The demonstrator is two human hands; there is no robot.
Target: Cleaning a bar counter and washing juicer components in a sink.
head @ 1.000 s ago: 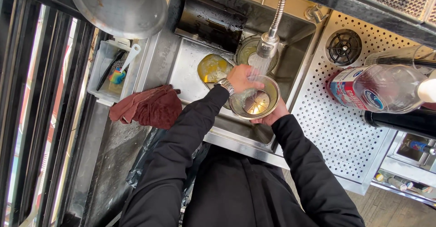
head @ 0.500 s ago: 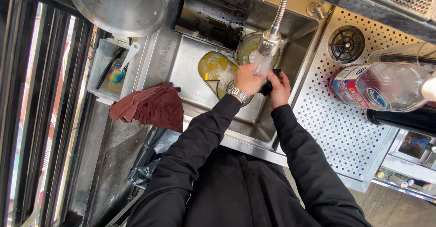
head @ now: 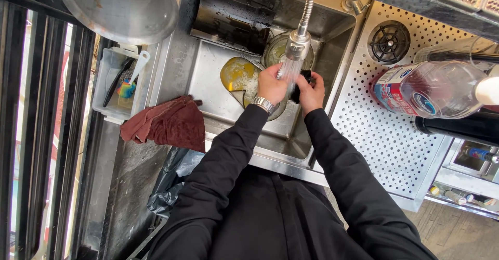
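Your left hand [head: 271, 85] is curled shut around a clear glass [head: 287, 73], holding it right under the faucet head [head: 298, 44], with a metal watch [head: 264, 104] at the wrist. Your right hand [head: 311, 92] sits just beside it, fingers closed on a small dark object [head: 302, 79] pressed against the glass; what that object is cannot be told from here. Both hands meet over the middle of the steel sink [head: 218, 91], and the glass lies between them, blurred by running water.

Around you: directly beneath your left hand lies a yellow-stained bowl [head: 237, 75] in the sink bottom, and behind the faucet head a round glass dish [head: 275, 49] rests against the back wall. A dark rectangular tray [head: 231, 18] leans at the sink's far left corner. The flexible faucet hose [head: 309, 0] comes down from above and stands right over the glass.

To your left, a maroon cloth [head: 166, 122] is draped on the sink's edge, and further out a clear plastic bin [head: 112, 83] holds a brush and a white utensil. A large metal bowl [head: 122, 5] hangs above that side. To your right, the perforated drainboard [head: 384, 135] carries a round rinser [head: 389, 41], and a clear plastic bottle [head: 431, 88] with a red and blue label lies on its side near the board's far edge, well apart from your right hand.
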